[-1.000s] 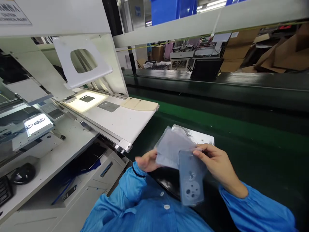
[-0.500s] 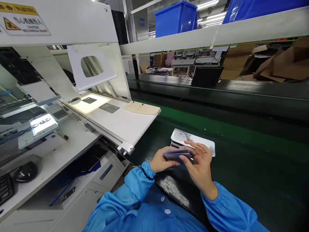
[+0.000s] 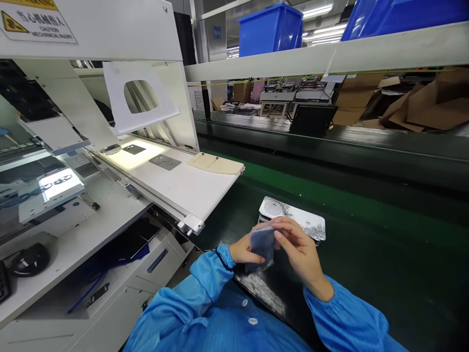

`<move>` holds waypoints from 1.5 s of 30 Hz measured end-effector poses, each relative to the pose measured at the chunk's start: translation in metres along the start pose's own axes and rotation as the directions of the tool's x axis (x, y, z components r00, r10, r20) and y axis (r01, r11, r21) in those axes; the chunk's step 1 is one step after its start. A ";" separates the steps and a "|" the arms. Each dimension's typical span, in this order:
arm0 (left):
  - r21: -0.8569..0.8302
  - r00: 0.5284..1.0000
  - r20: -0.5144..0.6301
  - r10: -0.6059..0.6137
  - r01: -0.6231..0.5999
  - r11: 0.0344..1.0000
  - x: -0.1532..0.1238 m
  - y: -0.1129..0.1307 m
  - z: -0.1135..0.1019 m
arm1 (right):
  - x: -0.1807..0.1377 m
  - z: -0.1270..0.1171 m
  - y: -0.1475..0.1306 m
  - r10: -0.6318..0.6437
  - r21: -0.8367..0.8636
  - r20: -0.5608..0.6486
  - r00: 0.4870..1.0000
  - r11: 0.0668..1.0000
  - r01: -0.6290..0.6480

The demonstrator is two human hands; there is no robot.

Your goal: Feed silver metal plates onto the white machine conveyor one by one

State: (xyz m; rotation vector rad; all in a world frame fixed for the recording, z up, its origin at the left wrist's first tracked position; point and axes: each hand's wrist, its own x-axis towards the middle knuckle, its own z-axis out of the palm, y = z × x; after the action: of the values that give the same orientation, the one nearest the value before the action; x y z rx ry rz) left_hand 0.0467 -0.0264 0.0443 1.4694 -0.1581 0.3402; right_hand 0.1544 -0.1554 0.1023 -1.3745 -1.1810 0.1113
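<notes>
Thin grey sheets [image 3: 262,242] stand tilted up between my two hands, over the near edge of the dark green belt. My left hand [image 3: 245,249] is closed on their left side, thumb across the front. The fingertips of my right hand [image 3: 298,249] pinch their upper right edge. How many sheets there are I cannot tell. Just beyond my hands lies a stack of silver-white plates [image 3: 308,222] with rounded corners, the top one bearing a round mark and dark speckles; my right hand partly covers it.
To the left, a white conveyor [image 3: 194,188] juts from a machine [image 3: 110,29] with a warning label. One grey sheet [image 3: 164,162] lies on it, another [image 3: 133,149] in the lit area. A mouse [image 3: 31,259] is far left. Blue bins [image 3: 269,29] stand on a rail above.
The grey sheets have turned from nearly flat to tilted upright. My right hand has shifted slightly left, its fingers closing onto the sheets' upper edge. My left hand keeps its hold.
</notes>
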 end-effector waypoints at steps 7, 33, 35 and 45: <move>0.102 0.998 0.057 -0.025 0.019 0.995 0.005 0.003 -0.004 | 0.035 -0.023 -0.023 -0.366 -0.244 0.463 0.807 0.823 0.513; 0.055 0.987 0.099 -0.123 0.118 0.991 -0.013 0.012 -0.028 | 0.050 -0.003 -0.053 -0.647 -0.435 0.581 0.494 0.265 0.860; 0.039 0.986 0.118 -0.114 0.110 0.993 -0.014 0.013 -0.028 | 0.052 -0.002 -0.053 -0.638 -0.438 0.589 0.496 0.263 0.859; 0.099 0.994 0.075 -0.079 0.071 0.993 -0.013 0.011 -0.030 | 0.059 -0.004 -0.061 -0.654 -0.440 0.546 0.524 0.308 0.843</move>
State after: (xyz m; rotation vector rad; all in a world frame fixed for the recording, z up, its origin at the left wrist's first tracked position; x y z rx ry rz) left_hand 0.0277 0.0028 0.0474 1.5805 -0.1510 0.2319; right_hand 0.1507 -0.1360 0.1850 -1.2283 -2.1649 -0.9674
